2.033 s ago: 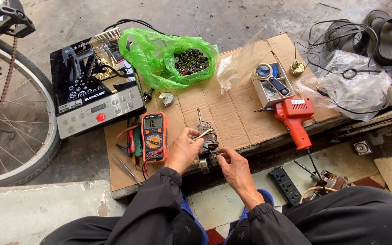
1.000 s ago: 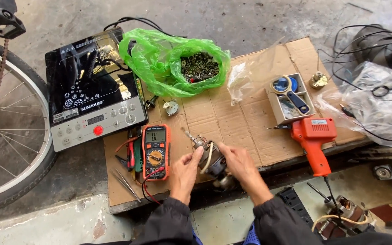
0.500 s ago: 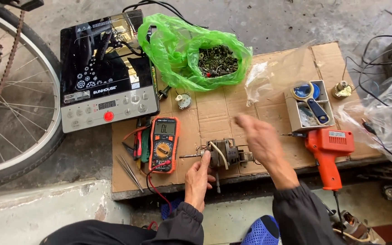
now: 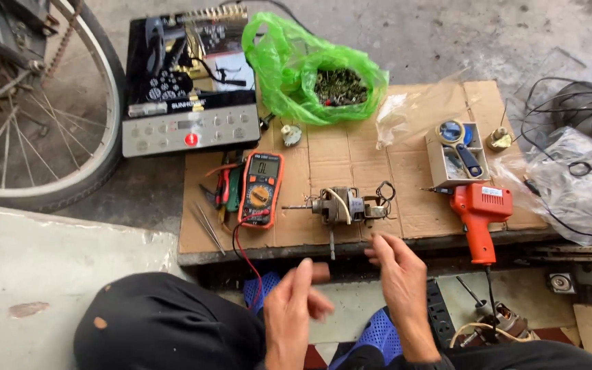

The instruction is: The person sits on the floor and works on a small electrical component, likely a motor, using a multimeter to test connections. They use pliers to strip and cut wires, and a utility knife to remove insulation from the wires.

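A small electric motor (image 4: 340,205) with a shaft and loose wires lies on the cardboard sheet (image 4: 351,154), untouched. My left hand (image 4: 294,310) hovers low near my lap, fingers apart, holding nothing. My right hand (image 4: 395,268) hangs just below the cardboard's front edge, fingers loosely spread and empty, a short way under the motor. An orange multimeter (image 4: 261,188) with red leads rests left of the motor.
An orange soldering gun (image 4: 479,212) lies at the right, beside a small box of tools (image 4: 455,154). A green bag of screws (image 4: 323,82), an induction cooker (image 4: 188,82), a bicycle wheel (image 4: 42,109), tweezers (image 4: 207,226) and a power strip (image 4: 440,312) surround the board.
Both hands let go of the motor and drew back toward me. The motor now lies on the cardboard. The view has shifted, so everything sits lower and more to the right.
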